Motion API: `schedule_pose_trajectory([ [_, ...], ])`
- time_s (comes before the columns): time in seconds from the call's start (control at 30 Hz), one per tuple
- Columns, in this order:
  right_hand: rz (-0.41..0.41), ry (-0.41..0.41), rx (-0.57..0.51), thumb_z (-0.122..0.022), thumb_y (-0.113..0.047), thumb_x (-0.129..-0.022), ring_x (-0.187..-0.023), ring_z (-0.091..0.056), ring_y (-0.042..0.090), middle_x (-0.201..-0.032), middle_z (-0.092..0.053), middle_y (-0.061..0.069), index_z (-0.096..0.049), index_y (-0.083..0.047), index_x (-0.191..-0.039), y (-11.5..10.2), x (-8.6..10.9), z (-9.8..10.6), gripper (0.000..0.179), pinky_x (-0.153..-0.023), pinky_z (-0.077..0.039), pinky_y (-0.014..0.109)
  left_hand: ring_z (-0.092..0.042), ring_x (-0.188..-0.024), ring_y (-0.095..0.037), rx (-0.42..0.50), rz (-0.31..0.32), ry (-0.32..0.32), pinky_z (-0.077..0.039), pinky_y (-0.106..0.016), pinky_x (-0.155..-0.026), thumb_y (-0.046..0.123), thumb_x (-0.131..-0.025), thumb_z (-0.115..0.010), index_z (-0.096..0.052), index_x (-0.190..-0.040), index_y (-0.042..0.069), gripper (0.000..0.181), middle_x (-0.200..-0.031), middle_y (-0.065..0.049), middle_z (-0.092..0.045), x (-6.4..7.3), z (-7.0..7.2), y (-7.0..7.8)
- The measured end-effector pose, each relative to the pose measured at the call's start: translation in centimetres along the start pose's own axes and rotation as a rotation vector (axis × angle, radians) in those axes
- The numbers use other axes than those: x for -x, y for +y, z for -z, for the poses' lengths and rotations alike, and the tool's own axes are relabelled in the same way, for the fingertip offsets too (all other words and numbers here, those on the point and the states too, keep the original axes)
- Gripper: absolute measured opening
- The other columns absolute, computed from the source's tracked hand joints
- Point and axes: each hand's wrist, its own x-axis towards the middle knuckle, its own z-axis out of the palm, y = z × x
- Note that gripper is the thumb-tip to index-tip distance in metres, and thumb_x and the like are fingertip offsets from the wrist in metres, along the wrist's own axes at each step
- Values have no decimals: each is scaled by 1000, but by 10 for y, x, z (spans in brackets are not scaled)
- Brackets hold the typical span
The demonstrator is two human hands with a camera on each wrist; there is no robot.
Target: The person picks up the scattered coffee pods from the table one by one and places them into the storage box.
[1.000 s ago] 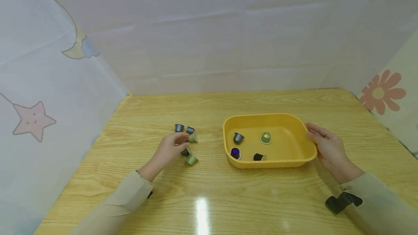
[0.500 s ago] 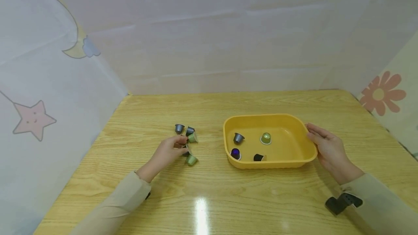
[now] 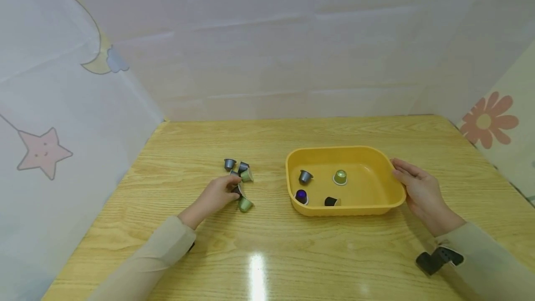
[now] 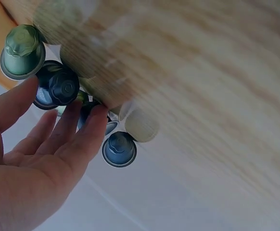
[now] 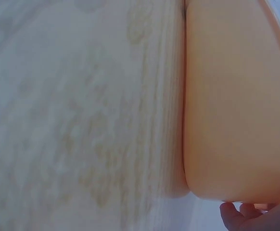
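Left of the middle, the left hand [image 3: 217, 194] pinches a shiny dark cup [image 4: 57, 86] — round. The right hand [image 3: 423, 193] holds a smooth yellow tub [image 3: 355, 210].

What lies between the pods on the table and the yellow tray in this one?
Nothing; that stretch is bare. The head view shows only the wood table between the green pods nearest it and the left side of the tray.

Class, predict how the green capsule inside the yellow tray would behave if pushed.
Standing on its wide rim, the green capsule would probably slide before tipping. The yellow tray looks shiny inside, suggesting little grip. Once toppled, the tapered capsule might roll in a curve.
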Motion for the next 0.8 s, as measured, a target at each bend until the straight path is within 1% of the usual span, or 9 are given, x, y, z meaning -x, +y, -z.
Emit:
schedule_pose_trajectory([
  [0.07,3,-1,-5,-61,-6,-95,-86,-63,-7,-95,-68,-20,-74,-26,-98,0,0,0,24,-73,-52,12,-56,-116,-39,-6,11,-5,-46,-47,-99,-6,-87,-67,-58,-124,-11,38,-124,-25,-60,-1,0,0],
  [0.3,5,-11,-17,-63,-7,-95,-87,-64,-5,-95,-69,-18,-75,-26,-96,0,0,1,23,-73,-53,13,-55,-118,-39,-41,10,-34,-45,-47,-100,-7,-86,-67,-57,-126,-11,41,-125,-27,-59,-3,-2,-3],
  [0.5,15,-20,-23,-64,-6,-94,-87,-64,-5,-96,-69,-18,-75,-25,-98,1,0,2,22,-73,-53,14,-57,-116,-38,-59,25,-13,-46,-48,-99,-4,-87,-69,-60,-125,-6,39,-123,-25,-61,-4,-2,-4],
  [0.6,17,-30,-30,-63,-5,-94,-88,-64,-5,-97,-69,-18,-76,-24,-99,1,-1,3,23,-73,-53,14,-58,-115,-38,-43,35,0,-47,-48,-98,-2,-87,-69,-61,-124,-5,38,-122,-24,-62,-4,0,-2],
  [0.8,21,-32,-46,-63,-3,-94,-88,-65,-4,-96,-70,-17,-76,-24,-96,1,0,2,25,-73,-54,14,-58,-117,-36,45,73,7,-49,-43,-96,-1,-88,-69,-59,-127,-6,40,-126,-24,-60,-3,3,5],
])
